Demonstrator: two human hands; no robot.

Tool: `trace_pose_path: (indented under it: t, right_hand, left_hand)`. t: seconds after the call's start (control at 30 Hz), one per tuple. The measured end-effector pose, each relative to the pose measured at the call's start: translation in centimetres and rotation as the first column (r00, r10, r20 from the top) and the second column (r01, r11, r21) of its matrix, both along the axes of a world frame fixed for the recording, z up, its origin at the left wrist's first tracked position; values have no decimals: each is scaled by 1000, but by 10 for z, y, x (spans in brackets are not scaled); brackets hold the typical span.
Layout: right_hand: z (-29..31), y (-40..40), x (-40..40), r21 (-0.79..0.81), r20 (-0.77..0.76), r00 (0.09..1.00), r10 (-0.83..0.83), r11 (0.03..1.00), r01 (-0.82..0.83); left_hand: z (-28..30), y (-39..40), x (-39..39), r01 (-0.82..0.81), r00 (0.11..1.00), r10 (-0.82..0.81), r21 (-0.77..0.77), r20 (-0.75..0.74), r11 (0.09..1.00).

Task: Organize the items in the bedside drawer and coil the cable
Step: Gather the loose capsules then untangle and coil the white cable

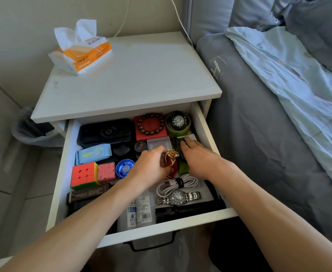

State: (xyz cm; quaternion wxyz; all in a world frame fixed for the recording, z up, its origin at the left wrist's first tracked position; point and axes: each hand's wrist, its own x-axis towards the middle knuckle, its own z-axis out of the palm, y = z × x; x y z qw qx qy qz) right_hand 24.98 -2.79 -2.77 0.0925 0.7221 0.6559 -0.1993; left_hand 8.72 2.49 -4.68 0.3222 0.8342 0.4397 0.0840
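The white bedside drawer stands pulled out and full of items. My left hand grips a small red pouch with a gold top in the drawer's middle right. My right hand lies with straight fingers on a black strap-like item over a green box. A coiled white cable, bound by a black tie, lies near the front. Beside it sits a steel watch.
Also in the drawer: a black case, a red box with a bead bracelet, a black watch, a Rubik's cube, a blue spinner, a bottle. A tissue pack sits on the nightstand; the bed is right.
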Motion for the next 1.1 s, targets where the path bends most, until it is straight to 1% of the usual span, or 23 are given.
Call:
trace_pose_path:
  t: [0.1, 0.2, 0.27, 0.3, 0.4, 0.47, 0.53, 0.6, 0.67, 0.73, 0.83, 1.0, 1.1]
  right_hand:
    - [13, -6, -4, 80, -80, 997, -21, 996, 28]
    - [27, -19, -9, 221, -192, 980, -56, 970, 99]
    - [34, -32, -16, 259, -254, 966, -50, 959, 117]
    - [36, -38, -19, 269, -280, 959, -36, 956, 115]
    - [42, -55, -35, 315, -325, 946, 6, 943, 102]
    - [42, -55, -43, 338, -338, 941, 22, 936, 99]
    - [42, -48, -54, 344, -352, 935, 47, 935, 83]
    - [43, -36, -64, 348, -355, 933, 60, 935, 72]
    - [44, -23, -75, 350, -363, 929, 75, 935, 61]
    - [41, -7, -85, 367, -350, 932, 91, 929, 47]
    - [35, 16, -98, 378, -283, 956, 83, 925, 32]
    - [27, 57, -123, 365, -61, 993, 97, 929, -68]
    - [20, 71, -136, 328, 44, 996, 75, 941, -85]
  left_hand:
    - [11, -1, -7, -16, 1000, 16, -62, 1, 998]
    - [31, -5, -26, -49, 997, 51, -39, 52, 998]
    - [44, -10, -47, -88, 993, 90, -28, 79, 996]
    - [47, -10, -58, -104, 992, 106, -25, 70, 994]
    - [55, -6, -96, -149, 988, 150, 37, -23, 988]
    - [54, 9, -111, -177, 974, 195, 144, -118, 974]
    - [54, 27, -122, -171, 946, 228, 244, -230, 955]
    - [54, 44, -124, -152, 918, 235, 265, -318, 952]
    - [51, 56, -124, -141, 908, 227, 256, -351, 957]
    - [46, 65, -122, -128, 902, 213, 238, -376, 963]
    - [41, 69, -118, -75, 884, 183, 255, -431, 964]
    - [36, 72, -121, 6, 895, 122, 285, -428, 959]
    - [35, 67, -120, 1, 908, 112, 269, -403, 963]
